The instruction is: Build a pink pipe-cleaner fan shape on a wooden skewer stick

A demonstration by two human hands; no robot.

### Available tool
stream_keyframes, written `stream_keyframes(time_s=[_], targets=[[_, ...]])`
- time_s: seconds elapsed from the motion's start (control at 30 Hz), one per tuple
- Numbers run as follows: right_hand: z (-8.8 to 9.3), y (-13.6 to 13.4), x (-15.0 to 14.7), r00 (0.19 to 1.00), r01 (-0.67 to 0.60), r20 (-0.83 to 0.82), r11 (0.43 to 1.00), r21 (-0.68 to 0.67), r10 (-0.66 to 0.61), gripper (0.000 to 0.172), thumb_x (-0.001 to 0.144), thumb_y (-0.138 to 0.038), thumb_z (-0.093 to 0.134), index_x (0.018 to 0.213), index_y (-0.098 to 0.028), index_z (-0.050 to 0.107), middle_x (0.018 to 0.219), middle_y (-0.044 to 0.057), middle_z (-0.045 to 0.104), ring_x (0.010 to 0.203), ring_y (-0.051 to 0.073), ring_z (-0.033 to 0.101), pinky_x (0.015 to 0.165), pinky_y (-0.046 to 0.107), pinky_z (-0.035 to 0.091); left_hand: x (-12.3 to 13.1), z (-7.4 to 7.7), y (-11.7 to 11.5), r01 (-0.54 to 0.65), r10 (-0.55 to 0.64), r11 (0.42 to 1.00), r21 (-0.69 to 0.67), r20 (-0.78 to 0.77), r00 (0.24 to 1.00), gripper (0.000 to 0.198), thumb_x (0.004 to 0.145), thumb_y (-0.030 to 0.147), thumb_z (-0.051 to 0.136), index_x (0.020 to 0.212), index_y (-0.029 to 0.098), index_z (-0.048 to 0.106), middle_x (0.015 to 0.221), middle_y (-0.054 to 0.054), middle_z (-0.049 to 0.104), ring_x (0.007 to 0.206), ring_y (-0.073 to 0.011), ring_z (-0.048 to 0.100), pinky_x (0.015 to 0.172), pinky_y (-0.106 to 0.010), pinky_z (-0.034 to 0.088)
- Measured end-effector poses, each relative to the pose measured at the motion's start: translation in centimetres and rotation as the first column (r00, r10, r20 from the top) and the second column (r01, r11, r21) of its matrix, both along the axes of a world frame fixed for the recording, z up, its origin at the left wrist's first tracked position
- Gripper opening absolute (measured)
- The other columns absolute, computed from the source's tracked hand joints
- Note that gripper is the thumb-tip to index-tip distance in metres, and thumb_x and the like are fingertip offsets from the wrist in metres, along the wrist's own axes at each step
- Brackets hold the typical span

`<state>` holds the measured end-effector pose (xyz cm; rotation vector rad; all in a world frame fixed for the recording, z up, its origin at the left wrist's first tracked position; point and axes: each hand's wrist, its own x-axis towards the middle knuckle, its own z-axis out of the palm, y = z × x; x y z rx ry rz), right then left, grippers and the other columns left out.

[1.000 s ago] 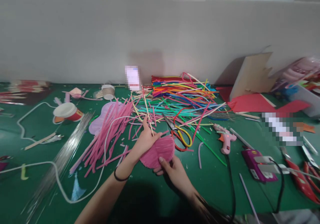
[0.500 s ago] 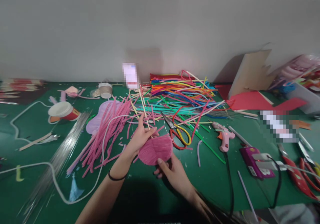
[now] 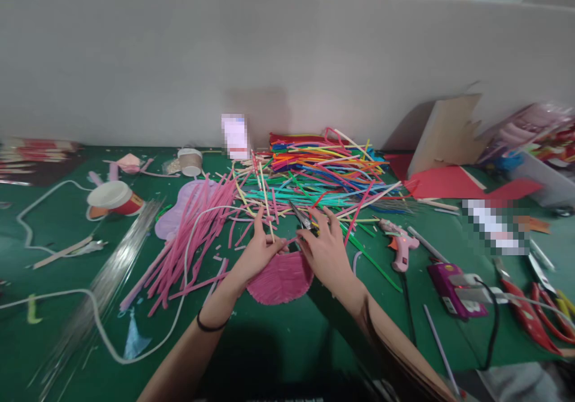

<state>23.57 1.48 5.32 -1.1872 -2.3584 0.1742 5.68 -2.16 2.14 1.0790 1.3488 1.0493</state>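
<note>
My left hand [image 3: 260, 255] pinches a thin pale wooden stick [image 3: 266, 195] together with the top edge of a pink fan-shaped piece [image 3: 281, 282] made of pipe cleaners laid side by side. The stick points up and away from me. At the upper right of the fan, my right hand [image 3: 327, 249] has thumb and forefinger together on a short pink pipe cleaner end [image 3: 293, 241]; its other fingers are raised. Behind that hand lie scissors [image 3: 302, 215], their handles mostly hidden.
Loose pink pipe cleaners [image 3: 197, 240] lie left, with a multicoloured heap [image 3: 323, 162] at the back. A pink glue gun [image 3: 403, 246], purple power strip [image 3: 453, 288] and red-handled pliers [image 3: 525, 312] are on the right. A white cable [image 3: 185, 264] crosses the left side near a paper cup [image 3: 114, 198].
My right hand has moved from the fan's lower edge up to its top right, now covering the scissors' handles. My left hand keeps its hold on the stick and fan.
</note>
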Motion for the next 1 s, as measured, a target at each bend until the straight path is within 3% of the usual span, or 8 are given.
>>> stream_keyframes(time_s=[0.17, 0.23, 0.3, 0.4, 0.5, 0.6, 0.8, 1.0], targets=[[-1.3, 0.7, 0.8, 0.992, -0.126, 0.012, 0.990, -0.063, 0.127, 0.016, 0.090, -0.025, 0.058, 0.088, -0.024, 0.074, 0.137, 0.009, 0.050, 0.136, 0.034, 0.028, 0.106, 0.056, 0.037, 0.0, 0.1, -0.5, -0.004, 0.015, 0.999, 0.041, -0.282, 0.959, 0.089, 0.092, 0.032, 0.052, 0.151, 0.016, -0.013, 0.077, -0.001, 0.069, 0.078, -0.0208, 0.069, 0.078, -0.035, 0.050], [-1.9, 0.8, 1.5, 0.987, -0.158, -0.019, 0.980, -0.123, 0.157, 0.017, 0.090, -0.031, 0.059, 0.091, -0.027, 0.076, 0.137, 0.008, 0.051, 0.134, 0.033, 0.031, 0.105, 0.055, 0.038, 0.2, 0.6, -1.0, -0.009, 0.061, 0.995, 0.104, -0.502, 0.863, 0.078, 0.092, 0.029, 0.050, 0.153, 0.019, 0.002, 0.093, -0.007, 0.069, 0.088, -0.0236, 0.068, 0.081, -0.038, 0.050], [-2.5, 0.9, 2.1, 0.986, -0.167, -0.048, 0.969, -0.180, 0.161, 0.019, 0.091, -0.035, 0.059, 0.095, -0.030, 0.077, 0.136, 0.007, 0.052, 0.132, 0.032, 0.034, 0.104, 0.054, 0.039, 0.3, 1.3, -1.5, 0.025, 0.116, 0.982, 0.188, -0.696, 0.709, 0.060, 0.093, 0.025, 0.048, 0.149, 0.021, 0.027, 0.114, -0.012, 0.064, 0.106, -0.0272, 0.061, 0.091, -0.043, 0.047], [-3.2, 0.9, 2.8, 0.986, -0.162, -0.085, 0.959, -0.233, 0.146, 0.020, 0.091, -0.035, 0.059, 0.100, -0.032, 0.076, 0.137, 0.006, 0.052, 0.128, 0.031, 0.038, 0.103, 0.052, 0.040, 0.5, 1.7, -2.3, 0.194, 0.106, 0.948, 0.251, -0.828, 0.550, 0.038, 0.094, 0.027, 0.046, 0.131, 0.022, 0.054, 0.131, -0.013, 0.055, 0.124, -0.0295, 0.049, 0.104, -0.048, 0.038], [-3.3, 0.9, 3.4, 0.982, -0.169, -0.134, 0.948, -0.271, 0.137, 0.020, 0.091, -0.035, 0.059, 0.102, -0.034, 0.076, 0.138, 0.005, 0.052, 0.127, 0.029, 0.040, 0.104, 0.051, 0.040, 0.6, 0.9, -3.0, 0.386, -0.032, 0.901, 0.200, -0.856, 0.516, 0.042, 0.091, 0.042, 0.054, 0.129, 0.022, 0.057, 0.137, -0.013, 0.052, 0.131, -0.0317, 0.042, 0.107, -0.050, 0.036], [-3.2, 0.8, 4.3, 0.977, -0.169, -0.178, 0.934, -0.314, 0.117, 0.020, 0.091, -0.036, 0.059, 0.102, -0.033, 0.076, 0.136, 0.004, 0.054, 0.128, 0.028, 0.042, 0.104, 0.049, 0.039, 0.9, -0.5, -3.5, 0.426, -0.081, 0.891, 0.155, -0.871, 0.485, 0.055, 0.086, 0.052, 0.059, 0.129, 0.019, 0.057, 0.143, -0.015, 0.048, 0.137, -0.0362, 0.036, 0.109, -0.056, 0.034], [-3.6, 0.2, 6.3, 0.973, -0.071, -0.232, 0.938, -0.340, -0.010, 0.019, 0.091, -0.032, 0.058, 0.102, -0.028, 0.073, 0.126, 0.007, 0.059, 0.120, 0.026, 0.052, 0.104, 0.049, 0.039, 1.0, -1.0, -4.1, 0.381, -0.005, 0.901, 0.205, -0.875, 0.484, 0.053, 0.089, 0.051, 0.054, 0.131, 0.018, 0.054, 0.145, -0.017, 0.046, 0.139, -0.0343, 0.034, 0.110, -0.055, 0.035], [-3.4, -2.5, 5.3, 0.919, 0.065, -0.322, 0.895, -0.442, -0.226, 0.021, 0.088, -0.032, 0.061, 0.105, -0.021, 0.061, 0.093, 0.006, 0.064, 0.088, 0.021, 0.061, 0.080, 0.037, 0.052, -0.1, 0.2, -6.5, 0.313, 0.167, 0.883, 0.349, -0.857, 0.487, 0.037, 0.092, 0.039, 0.055, 0.123, 0.020, 0.059, 0.135, -0.013, 0.053, 0.135, -0.0304, 0.040, 0.108, -0.049, 0.039]])
